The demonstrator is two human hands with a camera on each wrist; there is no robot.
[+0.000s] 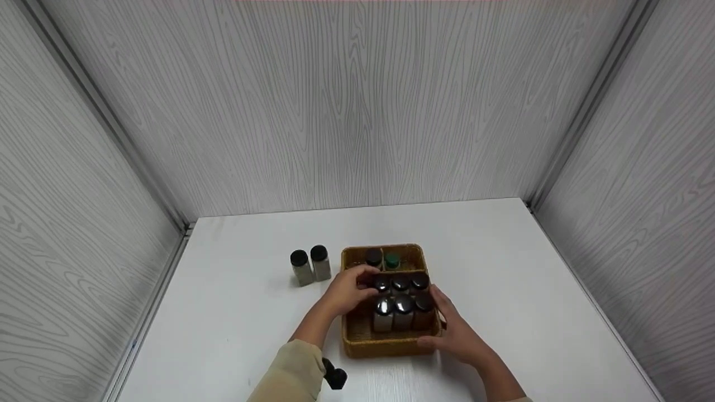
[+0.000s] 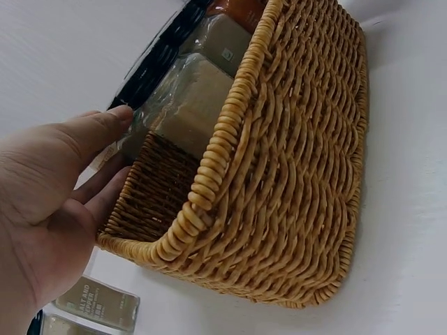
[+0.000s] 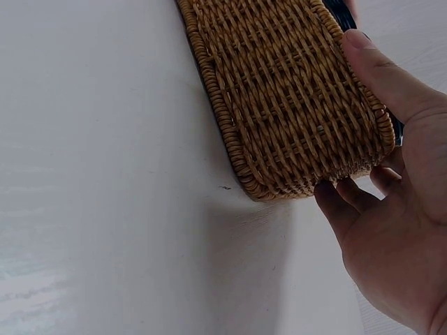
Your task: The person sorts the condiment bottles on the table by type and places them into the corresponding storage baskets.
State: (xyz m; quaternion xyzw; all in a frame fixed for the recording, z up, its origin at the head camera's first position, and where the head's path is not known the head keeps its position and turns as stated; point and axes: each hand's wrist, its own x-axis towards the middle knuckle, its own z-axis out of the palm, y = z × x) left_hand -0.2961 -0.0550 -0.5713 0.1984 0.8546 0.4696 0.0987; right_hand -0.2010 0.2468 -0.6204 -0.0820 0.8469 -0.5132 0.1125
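Note:
A woven wicker basket (image 1: pixel 389 350) holds several spice jars with dark lids, set in rows. My left hand (image 1: pixel 347 289) reaches over its left side. The thumb and fingers close around the leftmost spice jar (image 1: pixel 381 284) of the middle row, the thumb at its dark lid in the left wrist view. My right hand (image 1: pixel 459 335) grips the basket's near right corner. In the right wrist view its thumb (image 3: pixel 384 70) lies along the rim and the fingertips (image 3: pixel 335 195) press the adjoining wicker side.
Two black-lidded jars (image 1: pixel 301 268) stand on the white table (image 1: pixel 240 324) left of the basket; one is labelled salt and pepper. A dark-lidded jar (image 1: pixel 373 257) and a green-lidded one (image 1: pixel 392 260) sit in the basket's far section. Pale wood-grain panels (image 1: pixel 357 111) enclose the table.

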